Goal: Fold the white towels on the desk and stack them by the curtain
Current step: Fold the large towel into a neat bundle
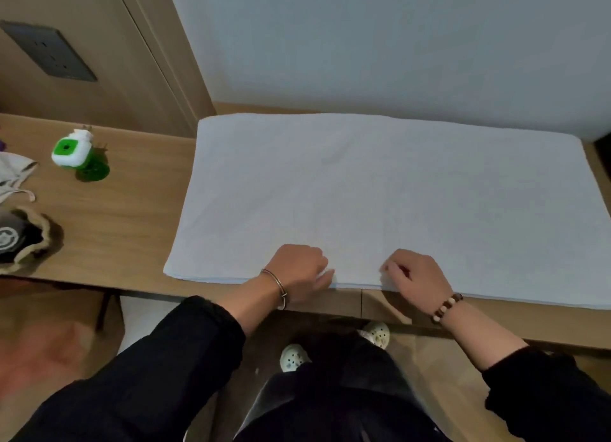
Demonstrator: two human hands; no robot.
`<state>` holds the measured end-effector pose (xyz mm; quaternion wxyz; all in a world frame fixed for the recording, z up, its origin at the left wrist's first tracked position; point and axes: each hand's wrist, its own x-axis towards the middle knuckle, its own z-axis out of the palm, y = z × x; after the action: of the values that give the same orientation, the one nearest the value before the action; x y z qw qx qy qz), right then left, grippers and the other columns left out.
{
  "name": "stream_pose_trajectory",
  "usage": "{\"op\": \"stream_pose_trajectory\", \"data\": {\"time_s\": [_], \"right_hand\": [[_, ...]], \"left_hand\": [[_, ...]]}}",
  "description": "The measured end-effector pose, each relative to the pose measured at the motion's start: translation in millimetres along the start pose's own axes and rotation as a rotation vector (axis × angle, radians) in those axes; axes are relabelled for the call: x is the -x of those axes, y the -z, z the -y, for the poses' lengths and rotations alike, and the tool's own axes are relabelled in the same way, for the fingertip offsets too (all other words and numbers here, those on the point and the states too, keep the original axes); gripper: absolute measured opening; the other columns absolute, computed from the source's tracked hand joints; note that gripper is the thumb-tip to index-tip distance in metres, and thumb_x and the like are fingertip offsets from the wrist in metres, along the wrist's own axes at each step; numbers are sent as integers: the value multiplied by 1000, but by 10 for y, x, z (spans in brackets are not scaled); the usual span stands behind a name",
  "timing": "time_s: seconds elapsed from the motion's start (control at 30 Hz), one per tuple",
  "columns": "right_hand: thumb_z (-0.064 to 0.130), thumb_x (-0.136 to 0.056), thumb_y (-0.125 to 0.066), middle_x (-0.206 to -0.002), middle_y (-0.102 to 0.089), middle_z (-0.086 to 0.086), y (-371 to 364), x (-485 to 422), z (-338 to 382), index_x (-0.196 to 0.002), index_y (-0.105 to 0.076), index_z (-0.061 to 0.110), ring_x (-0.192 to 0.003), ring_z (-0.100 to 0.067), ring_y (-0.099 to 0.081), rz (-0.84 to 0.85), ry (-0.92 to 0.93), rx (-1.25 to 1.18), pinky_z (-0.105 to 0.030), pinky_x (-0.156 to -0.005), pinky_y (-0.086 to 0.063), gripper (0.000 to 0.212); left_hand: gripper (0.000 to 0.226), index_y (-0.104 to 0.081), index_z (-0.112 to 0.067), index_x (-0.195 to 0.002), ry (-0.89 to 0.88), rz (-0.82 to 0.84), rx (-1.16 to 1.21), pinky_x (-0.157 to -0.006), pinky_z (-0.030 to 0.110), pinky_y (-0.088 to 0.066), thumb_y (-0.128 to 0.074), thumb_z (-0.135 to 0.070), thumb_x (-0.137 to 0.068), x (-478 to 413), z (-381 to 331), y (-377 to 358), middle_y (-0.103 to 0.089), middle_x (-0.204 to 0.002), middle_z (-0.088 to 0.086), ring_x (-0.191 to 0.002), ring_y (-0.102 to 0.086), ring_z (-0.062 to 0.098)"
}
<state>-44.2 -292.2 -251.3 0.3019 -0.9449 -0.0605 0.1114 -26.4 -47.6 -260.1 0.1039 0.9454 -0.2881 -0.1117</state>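
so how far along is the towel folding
Early on. Done: one white towel lies spread flat on the desk. In hand: the left hand and right hand both pinch its near edge, close together near the middle, seemingly ready to fold. Left: the folds themselves and the stacking; no folded stack or curtain is in view.

One white towel [380, 193], one desk [125, 216]. Two hands: left hand [299, 269], right hand [416, 273]. Two wristbands: metal bangle [276, 284], beaded bracelet [446, 307]. Two pale clogs: left clog [292, 357], right clog [377, 333]. One green-and-white plug-in device [71, 150], one wall socket [49, 53].
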Motion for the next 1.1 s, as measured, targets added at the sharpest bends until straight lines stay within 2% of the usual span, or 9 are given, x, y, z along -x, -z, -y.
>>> {"op": "stream_pose_trajectory", "data": {"time_s": [0.1,0.2,0.3,0.47,0.63,0.8,0.93,1.0,1.1], "right_hand": [[20,-93,-40,-128,-55,-12,-63,-356,88,-125,-57,8,-118,-28,-48,-132,29,200,-33,-95,-36,38],[41,-100,-22,-159,2,-3,-248,-549,-26,-152,-6,21,-146,-23,-1,134,52,528,-44,-116,-3,58],[48,-97,-12,-158,13,2,-154,-498,-431,-151,5,27,-145,-14,12,79,-58,571,-45,-115,6,60],[40,-100,-13,-158,15,-7,175,-563,-605,-151,8,14,-146,-24,10,-16,-650,515,-54,-116,-1,62],[38,-100,-20,-159,6,0,-116,-843,-30,-152,-2,24,-146,-20,5,52,92,520,-43,-114,5,57],[37,-101,-18,-159,7,1,319,-897,-884,-152,-1,26,-146,-17,4,-51,-338,565,-49,-115,-1,55],[39,-101,-17,-159,7,-5,720,-903,-1186,-152,-1,20,-146,-22,4,-87,-694,402,-55,-115,-5,58],[39,-100,-21,-159,6,-9,696,-1027,-1047,-152,-4,16,-146,-26,3,-88,-622,410,-54,-115,-6,59],[36,-101,-26,-159,9,-10,537,-1318,-735,-152,-1,16,-146,-26,6,-15,-332,469,-50,-115,-3,60]], "left_hand": [[23,-59,-16,-98,183,-124,40,-68,32,-39,-38,-24,-93,-423,-71,61,-58,-102,2,-100,-53,25],[55,-12,-22,-151,309,-16,-73,-115,47,-11,-28,-35,-100,-697,-42,-87,-4,-159,6,-145,-3,26],[58,9,-30,-149,333,27,-103,-114,50,7,-14,-45,-98,-720,27,-305,15,-158,0,-145,15,22],[61,5,-31,-150,338,-45,-109,-113,49,9,-17,-47,-95,-733,42,-364,10,-159,-1,-145,13,21],[70,4,-14,-151,359,-75,-59,-114,46,7,-23,-46,-95,-736,53,-341,7,-159,1,-146,10,18],[70,-1,-12,-151,364,-81,-11,-115,42,7,-28,-43,-94,-709,44,-316,2,-159,2,-146,5,15],[53,-28,-14,-144,429,-98,-79,-114,44,-12,-32,-31,-95,-885,-16,-128,-32,-147,6,-134,-27,23],[39,-42,-16,-130,484,-176,-91,-109,41,-21,-35,-22,-92,-1110,-90,-2,-43,-134,5,-121,-37,24],[46,-32,-16,-139,446,-155,-77,-113,47,-13,-35,-17,-93,-1567,-168,79,-24,-150,9,-139,-17,27]]}}
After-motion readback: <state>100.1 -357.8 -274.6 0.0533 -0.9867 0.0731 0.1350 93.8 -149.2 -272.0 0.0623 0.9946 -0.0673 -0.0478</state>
